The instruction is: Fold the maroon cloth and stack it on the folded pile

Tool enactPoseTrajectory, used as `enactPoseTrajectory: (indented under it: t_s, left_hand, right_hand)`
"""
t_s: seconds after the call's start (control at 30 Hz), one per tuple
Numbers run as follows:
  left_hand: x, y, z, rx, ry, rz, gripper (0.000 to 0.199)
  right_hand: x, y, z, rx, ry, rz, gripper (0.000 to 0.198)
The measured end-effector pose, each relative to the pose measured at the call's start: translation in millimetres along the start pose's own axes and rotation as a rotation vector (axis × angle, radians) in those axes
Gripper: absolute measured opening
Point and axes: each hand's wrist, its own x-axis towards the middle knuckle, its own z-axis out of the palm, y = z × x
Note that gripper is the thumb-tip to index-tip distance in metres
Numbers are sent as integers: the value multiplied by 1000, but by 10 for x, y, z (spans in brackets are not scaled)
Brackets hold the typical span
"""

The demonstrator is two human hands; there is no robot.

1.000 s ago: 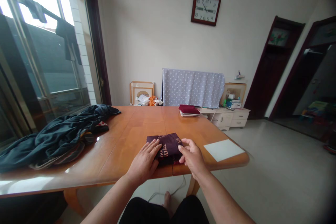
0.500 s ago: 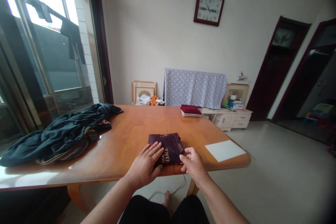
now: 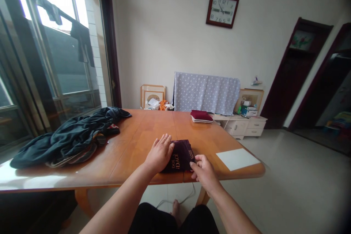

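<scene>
- The folded maroon garment lies flat near the front edge of the wooden surface, straight ahead of the person, its gold lettering facing up.
- The left hand lies palm down on the garment's left part; its fingers are spread apart and stretched flat, reaching past the cloth's far left corner onto the wood.
- Nothing is gripped there: the left hand presses on the cloth from above.
- The right hand sits at the garment's near right corner, right at the edge of the surface.
- Its thumb and forefinger are drawn together at the cloth's edge, seemingly pinching the corner; the other fingers curl loosely beneath, and how much cloth is caught I cannot tell.
- So the garment sits between the two hands, under the left and touching the right's fingertips.
- To the right, well apart from the garment, a white sheet lies flat by the corner of the surface.
- On the left side a heap of dark clothes sprawls across the wood.
- At the far edge rests a red folded stack.
- Behind it, a dotted grey cloth hangs against the wall, and a clock hangs above.
</scene>
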Motion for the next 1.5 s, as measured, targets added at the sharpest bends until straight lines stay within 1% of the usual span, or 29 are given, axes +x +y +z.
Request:
enactPoseTrajectory:
  t_s: [0.07, 0.17, 0.2, 0.27, 0.33, 0.4, 0.47, 0.57, 0.63, 0.7, 0.8, 0.87, 0.93, 1.0, 1.1, 1.17, 1.23, 1.3, 1.37, 1.43, 1.5]
  left_hand:
    - [-65, -6, 64, -23, -50, -14, 53]
    - [-186, -124, 55, -121, -20, -102, 52]
    - [-219, -175, 29, -163, 1, -122, 51]
    - [-264, -259, -28, -234, 20, -135, 51]
    - [-270, -295, -62, -262, 21, -134, 50]
    - [-239, -273, -58, -234, 16, -122, 50]
    - [-190, -211, -27, -162, -2, -86, 49]
    - [-137, -114, 32, -22, -72, -5, 49]
    - [-137, -95, 66, 51, -125, 40, 51]
    - [-163, -125, 93, 98, -160, 56, 53]
    - [-220, -208, 124, 126, -175, 77, 53]
    - [-250, -242, 135, 126, -173, 101, 52]
    - [-266, -240, 134, 116, -171, 103, 52]
    - [-272, -220, 118, 82, -171, 78, 54]
    - [-300, -225, 75, -46, -132, -24, 54]
    - [-361, -279, 41, -159, -41, -119, 52]
    - [-463, -357, 8, -250, 85, -212, 48]
    - [-593, -418, -21, -297, 195, -289, 42]
    - [-729, -425, -46, -297, 255, -351, 34]
    - [-843, -368, -66, -256, 250, -379, 26]
    - [-917, -262, -73, -188, 201, -373, 24]
  right_hand:
    - [2, 26, -2, 9, -7, 0, 44]
    - [-2, 53, -16, -28, -2, -7, 43]
    - [-2, 47, -25, -72, 27, -28, 42]
    - [7, -7, -49, -204, 129, -110, 39]
    - [49, -128, -72, -328, 227, -222, 35]
    - [138, -308, -76, -385, 255, -327, 33]
    - [274, -515, -40, -406, 228, -403, 33]
    - [513, -767, 102, -498, 157, -437, 42]
    - [646, -830, 239, -598, 63, -428, 50]
    - [728, -793, 376, -720, -60, -387, 57]
    - [754, -613, 519, -888, -234, -244, 68]
    - [734, -487, 558, -945, -287, -152, 74]
    - [713, -403, 566, -975, -290, -114, 76]
    - [704, -367, 564, -995, -276, -116, 78]
    - [708, -361, 560, -1004, -270, -120, 79]
    - [713, -365, 558, -1002, -271, -114, 79]
    - [713, -371, 553, -1002, -276, -106, 77]
    - [708, -377, 547, -1005, -285, -98, 76]
    - [700, -383, 542, -1007, -292, -94, 76]
    - [692, -385, 542, -1008, -289, -98, 76]
    - [687, -384, 546, -1012, -280, -106, 76]
